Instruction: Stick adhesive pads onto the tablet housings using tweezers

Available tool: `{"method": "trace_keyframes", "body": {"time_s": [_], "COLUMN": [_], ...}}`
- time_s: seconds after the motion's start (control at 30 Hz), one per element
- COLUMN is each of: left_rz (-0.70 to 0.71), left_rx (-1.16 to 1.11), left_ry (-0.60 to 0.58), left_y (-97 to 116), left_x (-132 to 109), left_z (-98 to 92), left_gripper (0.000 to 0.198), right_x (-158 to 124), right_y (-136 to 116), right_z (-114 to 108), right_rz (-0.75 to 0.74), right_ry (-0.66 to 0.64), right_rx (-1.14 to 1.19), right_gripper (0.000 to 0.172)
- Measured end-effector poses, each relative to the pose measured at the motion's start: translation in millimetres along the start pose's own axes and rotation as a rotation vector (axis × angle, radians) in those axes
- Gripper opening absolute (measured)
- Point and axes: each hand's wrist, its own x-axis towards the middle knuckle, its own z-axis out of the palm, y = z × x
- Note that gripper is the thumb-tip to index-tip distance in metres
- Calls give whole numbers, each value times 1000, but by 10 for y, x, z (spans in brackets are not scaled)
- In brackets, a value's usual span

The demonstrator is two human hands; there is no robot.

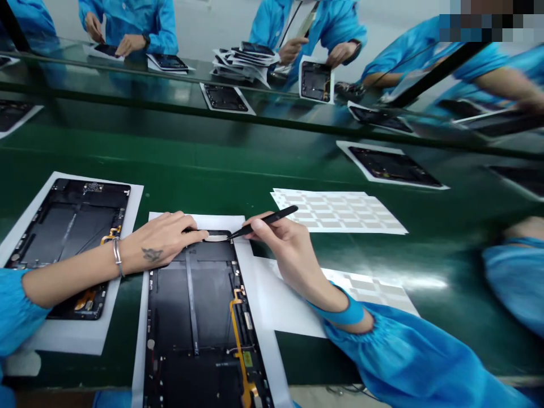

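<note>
A black tablet housing (212,317) with an orange flex cable lies on white paper in front of me. At its top edge sits a pale strip (216,238). My right hand (283,243) grips black tweezers (272,217), their tips touching the strip's right end. My left hand (176,235) rests over the housing's top left corner, its thumb and fingertips by the strip's left end. The thumb stretches out apart from the bent fingers; whether they pinch the strip is hidden.
Another housing (85,226) lies on paper at the left. Sheets of grey stickers (340,212) lie on the green table (191,164) to the right. A glass shelf (170,93) crosses behind, with co-workers in blue beyond. A blue sleeve (516,283) is close on my right.
</note>
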Motion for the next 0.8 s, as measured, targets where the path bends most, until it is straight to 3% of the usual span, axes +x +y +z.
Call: {"method": "trace_keyframes", "body": {"time_s": [0.17, 0.27, 0.53, 0.8], "left_rz": [5, 10, 41, -12], "left_rx": [40, 37, 55, 130], "left_ry": [64, 39, -18, -166], "left_y": [-30, -36, -19, 64], "left_x": [-6, -8, 4, 329], "left_z": [94, 74, -51, -122], "left_gripper": [47, 47, 49, 46], "right_x": [-46, -43, 0, 13], "right_y": [-19, -42, 46, 22], "right_z": [40, 30, 19, 46], "right_rz": [19, 28, 125, 115], "right_ry": [-45, -60, 61, 70], "right_rx": [15, 7, 103, 188], "right_gripper": [41, 40, 43, 39]}}
